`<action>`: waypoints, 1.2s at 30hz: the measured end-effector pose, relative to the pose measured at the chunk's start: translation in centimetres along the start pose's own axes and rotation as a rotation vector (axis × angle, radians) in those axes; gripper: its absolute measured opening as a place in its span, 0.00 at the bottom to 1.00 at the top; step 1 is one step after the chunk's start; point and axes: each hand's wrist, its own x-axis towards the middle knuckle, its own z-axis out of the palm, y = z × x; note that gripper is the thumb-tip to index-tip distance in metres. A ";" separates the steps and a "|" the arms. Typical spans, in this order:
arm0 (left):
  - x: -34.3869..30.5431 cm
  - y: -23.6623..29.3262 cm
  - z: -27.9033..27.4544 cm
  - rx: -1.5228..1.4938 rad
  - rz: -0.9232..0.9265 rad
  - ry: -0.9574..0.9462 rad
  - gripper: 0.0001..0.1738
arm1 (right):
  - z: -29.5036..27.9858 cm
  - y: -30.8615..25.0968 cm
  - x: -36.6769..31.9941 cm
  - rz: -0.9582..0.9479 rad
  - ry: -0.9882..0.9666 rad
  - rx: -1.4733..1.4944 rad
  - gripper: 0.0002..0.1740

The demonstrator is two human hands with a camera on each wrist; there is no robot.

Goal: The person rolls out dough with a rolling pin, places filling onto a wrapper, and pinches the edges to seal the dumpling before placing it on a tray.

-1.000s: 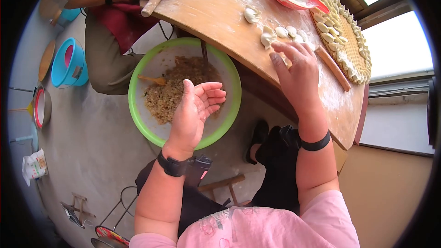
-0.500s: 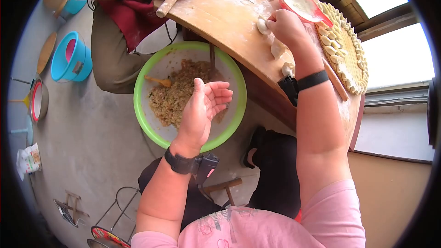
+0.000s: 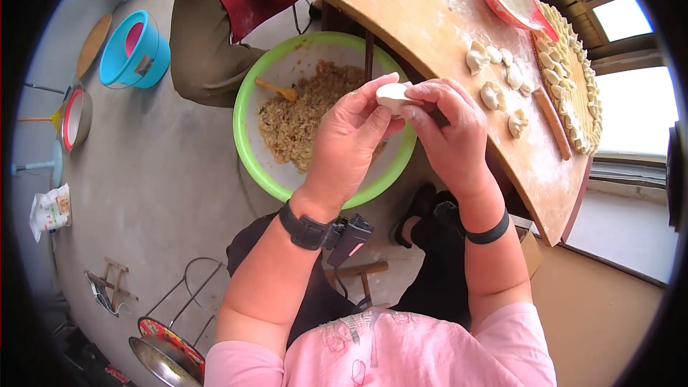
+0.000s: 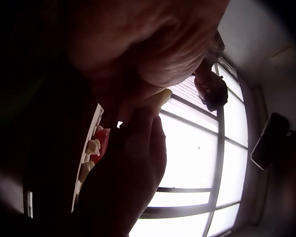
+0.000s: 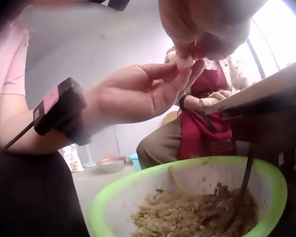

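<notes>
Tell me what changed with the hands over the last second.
The right hand picked a dough wrapper off the wooden board and brought it back over the green bowl. The left hand, empty and open before, now pinches the wrapper too. The filling in the bowl and the dumplings on the board stayed put.

The wooden board [image 3: 401, 7] blocks ahead; the green bowl [image 3: 308, 54] lies underneath.

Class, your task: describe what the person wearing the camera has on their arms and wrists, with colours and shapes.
Behind the left hand, a black strap carries a black box with a pink mark, and a thin dark cable leaves it. Behind the right hand sits a plain black band. Short pink sleeves cover the upper arms; the forearms are bare.
</notes>
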 end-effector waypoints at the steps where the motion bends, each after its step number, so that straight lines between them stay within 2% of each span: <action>1: -0.1 0.1 0.1 0.001 0.008 -0.009 0.22 | 0.2 0.2 -0.4 -0.025 0.037 0.020 0.09; 7: 0.1 0.3 0.4 -0.008 0.012 -0.043 0.20 | -0.2 1.0 -0.8 -0.161 0.049 -0.011 0.10; 10: 0.0 0.3 0.8 0.105 0.008 -0.040 0.21 | -0.8 1.1 -0.5 -0.132 -0.001 0.025 0.09; 13: 0.0 -0.1 0.5 0.474 0.144 -0.074 0.25 | -1.5 1.2 -0.5 0.103 -0.154 0.212 0.07; 16: 0.2 0.0 -0.2 0.673 0.095 -0.162 0.31 | -1.4 3.0 -1.0 0.209 -0.230 0.380 0.06; 19: -0.2 -0.8 0.5 0.494 -0.002 -0.029 0.27 | -0.2 2.3 -1.4 0.453 0.027 0.736 0.09; 22: 0.1 -0.8 1.1 0.328 -0.024 -0.042 0.28 | -0.1 1.8 -1.5 0.513 -0.270 0.802 0.19; 23: 0.0 -0.9 1.2 0.342 -0.029 -0.029 0.28 | 0.2 1.7 -1.8 0.532 -0.354 0.832 0.26; 28: -0.2 -1.2 1.0 0.325 -0.099 -0.035 0.30 | 0.6 3.1 -2.4 0.548 -0.479 0.856 0.29; 36: -0.1 -0.2 0.2 0.233 -0.389 -0.089 0.32 | 0.2 2.7 -2.0 0.596 -0.630 0.821 0.33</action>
